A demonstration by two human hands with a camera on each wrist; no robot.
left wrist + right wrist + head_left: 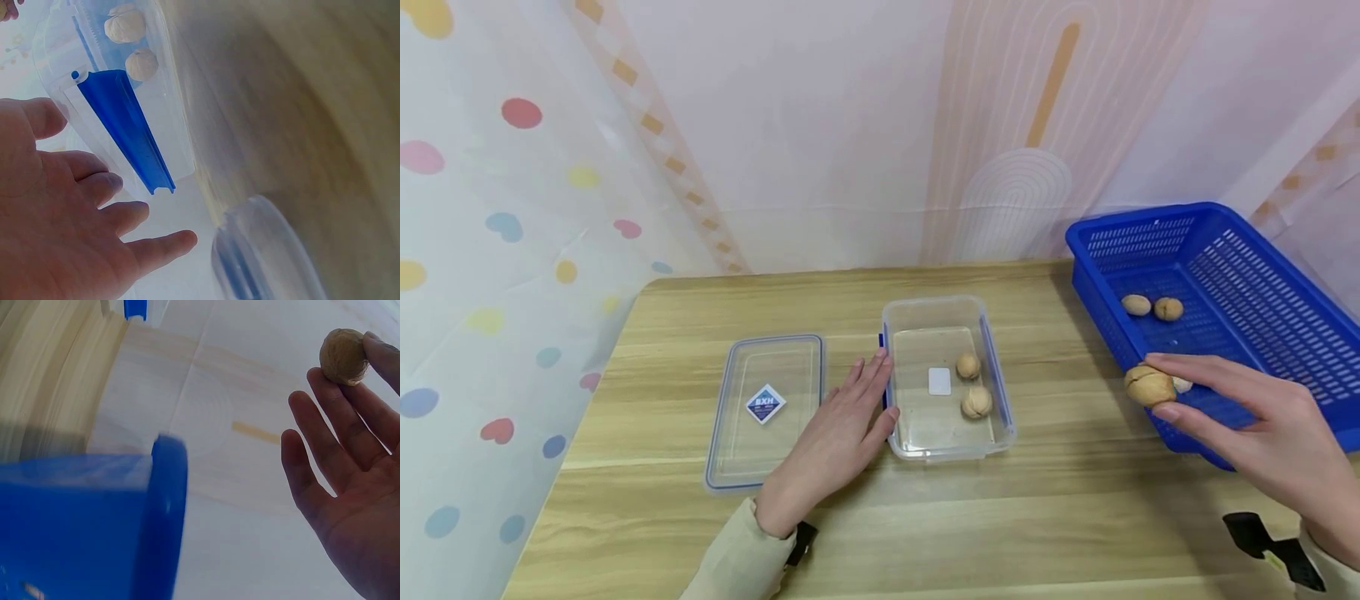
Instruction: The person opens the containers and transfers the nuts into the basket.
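Note:
My right hand [1262, 417] pinches a walnut [1150, 385] between thumb and fingers above the near left rim of a blue basket [1108, 312]. The same walnut [344, 356] shows at the fingertips in the right wrist view. With fingers extended, my left hand [842, 429] rests against the left side of a clear plastic box [925, 454]. Two walnuts, one [967, 366] behind the other [977, 402], lie in the box's right half. A blue side latch [128, 131] sticks out from the box beside the left fingers.
Left of the box lies its clear lid [765, 458] with a diamond-shaped label [765, 404], partly under the left forearm. Inside the basket are a pale walnut [1136, 305], a browner one [1168, 309] and another [1182, 385] partly hidden by the right hand. A patterned cloth [835, 125] hangs behind the table.

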